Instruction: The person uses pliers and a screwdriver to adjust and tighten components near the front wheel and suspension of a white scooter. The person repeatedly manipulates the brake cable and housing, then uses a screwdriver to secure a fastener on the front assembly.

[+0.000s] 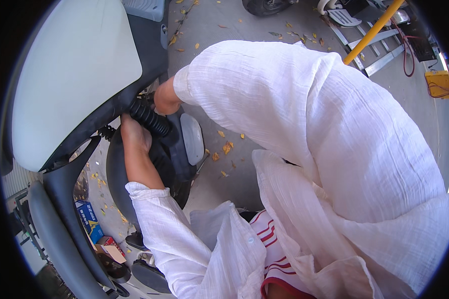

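Head view, looking down past rolled white sleeves [172,249]: the left hand [134,133] goes up under the scooter's dark side trim, and the right hand [166,98] comes in from the other side. The fingers of both are out of sight, so from where I stand I can't tell whether either is closed on anything.

Right between the two hands sits the black ribbed shock absorber [149,118], slanting and looking fixed in its place. Just below the left hand is the rear tyre [115,162]; below the right hand is a pale oval cover [191,138], in place too.

Above the grip, the pale seat [75,79] is on. Judging by that, nothing looks taken off around the hands; whatever is done or left deeper in is hidden from me.

Farther off, down and left of the hands, a blue box [89,219] lies on the ground. Well away, up and right, stands a yellow pole [376,30].
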The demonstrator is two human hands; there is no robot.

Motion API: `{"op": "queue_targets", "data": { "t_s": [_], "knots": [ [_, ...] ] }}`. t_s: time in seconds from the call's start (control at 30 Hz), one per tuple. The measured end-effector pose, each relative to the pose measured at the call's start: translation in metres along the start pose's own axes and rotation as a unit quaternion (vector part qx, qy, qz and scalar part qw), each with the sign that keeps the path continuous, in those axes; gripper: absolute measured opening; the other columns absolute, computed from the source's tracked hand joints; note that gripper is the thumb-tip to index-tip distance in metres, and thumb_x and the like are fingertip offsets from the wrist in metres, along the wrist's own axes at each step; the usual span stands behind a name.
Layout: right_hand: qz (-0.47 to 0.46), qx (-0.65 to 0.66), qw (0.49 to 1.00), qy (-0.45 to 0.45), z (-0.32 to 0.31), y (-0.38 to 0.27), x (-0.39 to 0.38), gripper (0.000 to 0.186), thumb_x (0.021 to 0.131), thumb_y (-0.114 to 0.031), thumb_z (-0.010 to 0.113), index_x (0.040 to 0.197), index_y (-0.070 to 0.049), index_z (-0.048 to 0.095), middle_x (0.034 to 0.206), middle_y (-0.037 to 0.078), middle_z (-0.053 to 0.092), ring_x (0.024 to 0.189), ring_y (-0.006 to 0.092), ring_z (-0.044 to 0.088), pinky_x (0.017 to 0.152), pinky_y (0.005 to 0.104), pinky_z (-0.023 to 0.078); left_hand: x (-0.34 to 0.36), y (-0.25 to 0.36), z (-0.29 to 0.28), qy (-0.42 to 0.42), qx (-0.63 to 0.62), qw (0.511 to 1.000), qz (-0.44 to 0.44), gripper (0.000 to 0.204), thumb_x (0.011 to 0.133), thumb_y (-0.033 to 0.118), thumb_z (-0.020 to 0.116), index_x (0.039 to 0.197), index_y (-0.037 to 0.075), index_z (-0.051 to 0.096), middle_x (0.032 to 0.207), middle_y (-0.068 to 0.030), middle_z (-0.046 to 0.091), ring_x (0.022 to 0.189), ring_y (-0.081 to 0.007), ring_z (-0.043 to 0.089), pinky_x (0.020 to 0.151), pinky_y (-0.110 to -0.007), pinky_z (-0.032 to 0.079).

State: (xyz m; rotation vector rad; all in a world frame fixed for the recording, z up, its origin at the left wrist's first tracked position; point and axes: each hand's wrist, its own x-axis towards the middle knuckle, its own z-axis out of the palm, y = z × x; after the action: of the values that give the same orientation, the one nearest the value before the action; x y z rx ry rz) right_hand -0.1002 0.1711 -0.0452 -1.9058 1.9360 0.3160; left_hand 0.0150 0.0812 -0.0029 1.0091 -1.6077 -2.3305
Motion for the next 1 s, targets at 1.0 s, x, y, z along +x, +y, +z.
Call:
{"op": "queue_targets", "data": {
  "t_s": [1.0],
  "knots": [
    [-0.032, 0.057, 0.995, 0.070, 0.028, 0.001, -0.005, 0.027, 0.083, -0.018, 0.061, 0.097, 0.003, 0.071, 0.096, 0.021, 0.071, 0.083, 0.0363, 0.070, 0.071, 0.0466, 0.055, 0.001, 0.013, -0.015, -0.050, 0.031, 0.997, -0.055, 0.035, 0.105, 0.032, 0.038, 0.118, 0.005, 0.056, 0.107, -0.0101, 0.063, 0.107, -0.0242, 0.061, 0.103, -0.040, 0.046]
  ]
}}
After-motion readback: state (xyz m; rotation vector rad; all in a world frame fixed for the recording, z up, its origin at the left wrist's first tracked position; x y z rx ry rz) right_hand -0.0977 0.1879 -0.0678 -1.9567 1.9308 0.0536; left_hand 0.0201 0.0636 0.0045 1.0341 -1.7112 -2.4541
